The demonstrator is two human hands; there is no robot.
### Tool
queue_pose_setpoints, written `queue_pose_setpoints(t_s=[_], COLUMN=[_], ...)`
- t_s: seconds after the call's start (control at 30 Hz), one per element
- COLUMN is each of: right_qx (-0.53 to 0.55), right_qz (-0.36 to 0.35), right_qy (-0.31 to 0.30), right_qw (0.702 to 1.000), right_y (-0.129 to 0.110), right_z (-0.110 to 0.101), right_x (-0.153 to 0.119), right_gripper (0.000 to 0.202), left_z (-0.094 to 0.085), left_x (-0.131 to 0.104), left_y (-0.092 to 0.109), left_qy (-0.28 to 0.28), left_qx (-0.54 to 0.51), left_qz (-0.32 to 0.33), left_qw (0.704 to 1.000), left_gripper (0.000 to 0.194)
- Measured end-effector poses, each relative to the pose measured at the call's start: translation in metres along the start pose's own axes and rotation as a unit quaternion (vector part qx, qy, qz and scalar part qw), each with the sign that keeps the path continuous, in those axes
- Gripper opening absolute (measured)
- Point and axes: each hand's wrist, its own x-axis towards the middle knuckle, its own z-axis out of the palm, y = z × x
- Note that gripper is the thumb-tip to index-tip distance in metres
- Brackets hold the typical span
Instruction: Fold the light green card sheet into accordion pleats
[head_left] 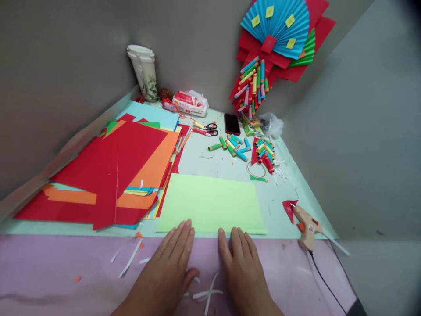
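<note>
A light green sheet of paper (212, 204) lies on the table in front of me, its near edge close to the border of the pale covering. My left hand (169, 267) rests flat, palm down, fingertips on the near edge of the sheet left of its middle. My right hand (241, 267) also lies flat, its fingertips touching the same edge further right. Both hands have stretched fingers and hold nothing. White paper strips (208, 294) lie between and below the hands on the purple surface (49, 281).
Red and orange sheets (131, 153) are stacked at the left. A glue gun (309, 226) lies at the right. Small paper rolls (233, 147), scissors (210, 128), a phone (232, 124), a tissue pack (190, 104) and a white cup (144, 74) are further back.
</note>
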Motion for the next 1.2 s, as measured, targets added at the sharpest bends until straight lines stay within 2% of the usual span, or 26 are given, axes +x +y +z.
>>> queue_pose_setpoints(t_s=[0.13, 0.3, 0.57, 0.67, 0.87, 1.2], right_qx=[-0.01, -0.008, 0.061, 0.096, 0.123, 0.143], right_qz=[-0.002, -0.017, -0.005, -0.011, -0.027, -0.058], right_qy=[0.008, -0.021, -0.02, 0.0, 0.039, 0.032], right_qw=[1.0, 1.0, 0.998, 0.995, 0.991, 0.987], right_y=[0.001, 0.006, 0.015, 0.018, 0.022, 0.03], right_z=[0.004, -0.002, -0.009, -0.007, -0.002, 0.005], right_x=[0.0, 0.003, 0.011, 0.014, 0.016, 0.014], right_gripper=[0.054, 0.052, 0.041, 0.034, 0.03, 0.032], left_z=[-0.006, -0.015, -0.015, -0.016, -0.014, -0.016], left_x=[-0.005, -0.002, 0.011, 0.014, 0.016, 0.029], left_y=[-0.014, -0.021, -0.036, -0.042, -0.043, -0.048], left_qy=[0.01, 0.005, 0.029, 0.032, 0.027, 0.036], left_qx=[0.018, 0.021, -0.047, -0.074, -0.112, -0.108], left_qz=[0.005, 0.028, 0.041, 0.05, 0.059, 0.098], left_qw=[1.0, 0.999, 0.998, 0.995, 0.992, 0.989], left_gripper=[0.061, 0.053, 0.031, 0.03, 0.027, 0.019])
